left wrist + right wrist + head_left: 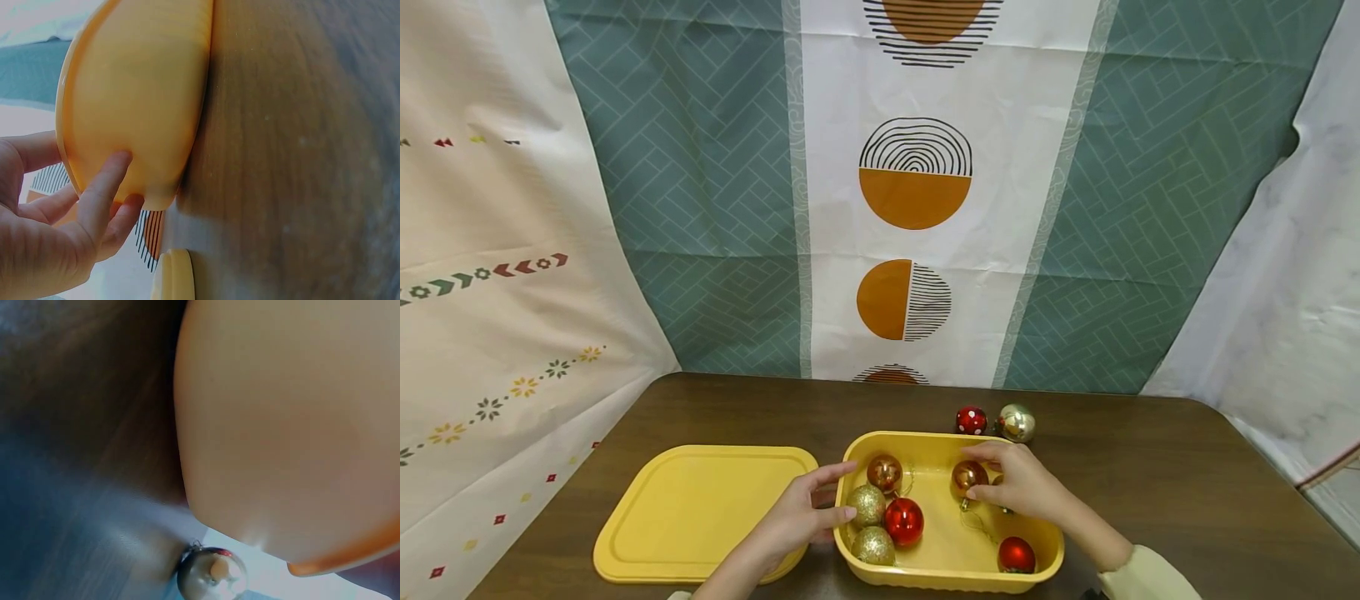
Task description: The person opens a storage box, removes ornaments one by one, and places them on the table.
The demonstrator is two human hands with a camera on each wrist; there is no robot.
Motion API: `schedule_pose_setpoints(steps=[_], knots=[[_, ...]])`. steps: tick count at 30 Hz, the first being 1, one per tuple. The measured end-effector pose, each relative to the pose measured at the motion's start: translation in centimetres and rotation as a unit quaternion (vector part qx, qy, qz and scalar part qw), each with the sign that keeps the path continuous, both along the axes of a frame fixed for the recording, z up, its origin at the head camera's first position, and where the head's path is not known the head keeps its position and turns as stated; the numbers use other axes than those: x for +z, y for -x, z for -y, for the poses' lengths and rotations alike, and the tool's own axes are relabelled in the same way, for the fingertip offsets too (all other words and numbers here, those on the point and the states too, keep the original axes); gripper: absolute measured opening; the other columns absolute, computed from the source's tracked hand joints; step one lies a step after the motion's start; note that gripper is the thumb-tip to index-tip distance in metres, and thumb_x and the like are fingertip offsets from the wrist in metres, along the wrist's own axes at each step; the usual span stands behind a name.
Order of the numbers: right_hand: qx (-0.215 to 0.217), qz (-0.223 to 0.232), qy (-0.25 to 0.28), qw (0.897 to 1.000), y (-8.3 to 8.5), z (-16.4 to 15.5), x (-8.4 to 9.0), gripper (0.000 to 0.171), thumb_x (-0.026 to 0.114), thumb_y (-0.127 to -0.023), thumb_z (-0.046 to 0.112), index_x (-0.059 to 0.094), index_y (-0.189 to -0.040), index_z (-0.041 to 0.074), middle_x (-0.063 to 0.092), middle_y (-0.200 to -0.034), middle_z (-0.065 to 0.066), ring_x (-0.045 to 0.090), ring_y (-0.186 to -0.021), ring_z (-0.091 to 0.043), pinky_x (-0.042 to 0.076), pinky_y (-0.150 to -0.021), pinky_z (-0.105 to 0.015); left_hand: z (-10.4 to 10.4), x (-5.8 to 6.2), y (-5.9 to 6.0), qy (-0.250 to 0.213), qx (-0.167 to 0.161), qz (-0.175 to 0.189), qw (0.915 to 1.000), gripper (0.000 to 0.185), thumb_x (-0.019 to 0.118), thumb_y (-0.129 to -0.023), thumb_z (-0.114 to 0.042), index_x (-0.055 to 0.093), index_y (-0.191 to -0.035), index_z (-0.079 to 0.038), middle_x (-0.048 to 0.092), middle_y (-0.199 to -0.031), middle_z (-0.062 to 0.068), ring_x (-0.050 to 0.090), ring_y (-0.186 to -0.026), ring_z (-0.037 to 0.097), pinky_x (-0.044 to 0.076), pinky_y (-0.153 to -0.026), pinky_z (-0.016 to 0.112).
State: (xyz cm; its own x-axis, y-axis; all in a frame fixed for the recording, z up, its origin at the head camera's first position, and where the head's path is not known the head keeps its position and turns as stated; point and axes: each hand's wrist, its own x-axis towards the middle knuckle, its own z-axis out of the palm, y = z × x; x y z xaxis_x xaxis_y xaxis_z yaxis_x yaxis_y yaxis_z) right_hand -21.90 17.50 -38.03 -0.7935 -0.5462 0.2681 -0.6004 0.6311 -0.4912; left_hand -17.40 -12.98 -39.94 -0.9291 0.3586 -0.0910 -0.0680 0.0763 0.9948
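- On the dark wooden table (1150, 467), in the head view, a yellow tub (951, 575) stands near the front edge with a flat yellow lid (700, 512) just beside it on the left.
- Inside the tub lie two gold glitter balls (867, 504), a shiny red ball (903, 521), a copper ball (884, 472) and another red ball (1017, 554).
- Over the tub, the right hand (1026, 487) pinches a second copper ball (968, 476) between thumb and fingers.
- At the tub's left end, the left hand (797, 521) lies with straight fingers against the rim.
- Behind the tub, a red dotted ball (971, 420) and a silver ball (1017, 422) sit on the table, touching or nearly so.
- From the left wrist, spread fingers (103, 187) press on the tub's outer wall (137, 94); the lid's edge (175, 275) shows below.
- From the right wrist, only the tub's blurred wall (287, 425) and the silver ball (209, 575) on the table are seen; the hand itself is out of sight.
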Motion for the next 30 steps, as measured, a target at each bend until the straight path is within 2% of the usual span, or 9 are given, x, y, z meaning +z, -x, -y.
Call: schedule_pose_setpoints(steps=[5,13,22,30], knots=[[-0.007,-0.023,-0.025,0.999,0.2,0.2,-0.13,0.042,0.077,-0.069,0.01,0.064,-0.107,-0.002,0.065,-0.107,-0.013,0.058,-0.102,-0.03,0.051,-0.083,-0.04,-0.01,-0.04,0.01,-0.003,-0.001,0.0,1.0,0.061,0.066,-0.082,-0.006,0.038,-0.136,0.001,0.034,-0.134,0.031,0.056,-0.102,0.027,0.056,-0.065,0.042],[-0.007,-0.038,-0.035,0.999,0.45,0.44,-0.33,0.042,0.077,-0.064,0.002,0.065,-0.104,-0.003,0.066,-0.103,-0.012,0.059,-0.099,-0.029,0.05,-0.083,-0.042,0.0,-0.01,-0.01,-0.006,-0.003,0.0,1.0,0.061,0.065,-0.083,-0.006,0.037,-0.136,0.002,0.035,-0.133,0.032,0.056,-0.101,0.028,0.056,-0.065,0.042],[-0.012,-0.057,-0.04,0.998,0.61,0.6,-0.7,0.038,0.078,-0.063,0.002,0.067,-0.098,-0.005,0.068,-0.097,-0.011,0.059,-0.098,-0.031,0.049,-0.084,-0.045,0.0,-0.08,-0.03,-0.006,-0.002,-0.001,1.0,0.06,0.065,-0.083,-0.006,0.037,-0.136,0.002,0.032,-0.135,0.033,0.055,-0.104,0.03,0.055,-0.065,0.043],[-0.009,-0.044,-0.035,0.998,0.41,0.39,-0.04,0.037,0.078,-0.065,0.006,0.067,-0.1,-0.003,0.067,-0.098,-0.011,0.06,-0.098,-0.03,0.05,-0.082,-0.042,0.0,-0.06,-0.05,-0.015,-0.004,0.004,0.9999,0.06,0.064,-0.083,-0.004,0.036,-0.136,0.003,0.033,-0.135,0.033,0.056,-0.102,0.029,0.055,-0.067,0.043]])
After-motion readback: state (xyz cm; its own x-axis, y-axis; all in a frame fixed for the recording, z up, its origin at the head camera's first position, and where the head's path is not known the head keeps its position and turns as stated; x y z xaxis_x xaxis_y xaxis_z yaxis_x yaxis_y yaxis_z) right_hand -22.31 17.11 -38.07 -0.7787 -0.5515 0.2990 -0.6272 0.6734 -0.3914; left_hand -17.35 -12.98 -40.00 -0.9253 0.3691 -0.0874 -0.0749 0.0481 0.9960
